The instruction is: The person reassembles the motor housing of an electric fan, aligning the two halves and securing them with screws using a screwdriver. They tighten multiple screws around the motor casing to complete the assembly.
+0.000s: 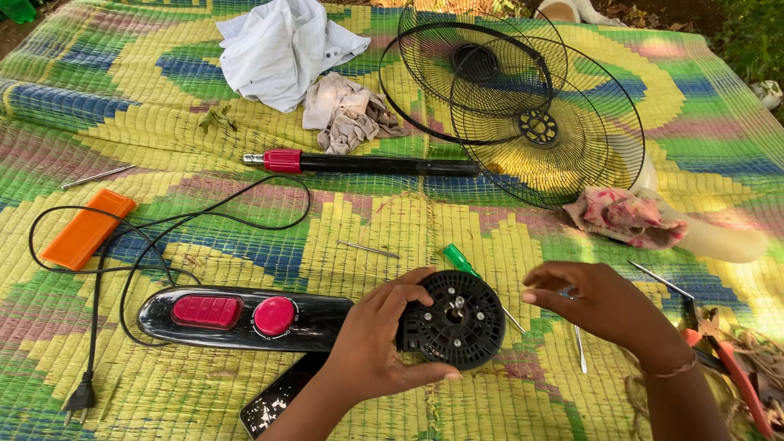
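Two bare hands work low on the woven mat (523, 408): the left hand (371, 347) clasps the rim of a round black motor housing (457, 320), which stands tilted just right of the black control panel (245, 317). The right hand (600, 302) hovers beside it, fingers loosely curled and apparently holding nothing, above a green-handled screwdriver (462, 261). Open mat lies between the hands and the fan guards (523, 114) farther off.
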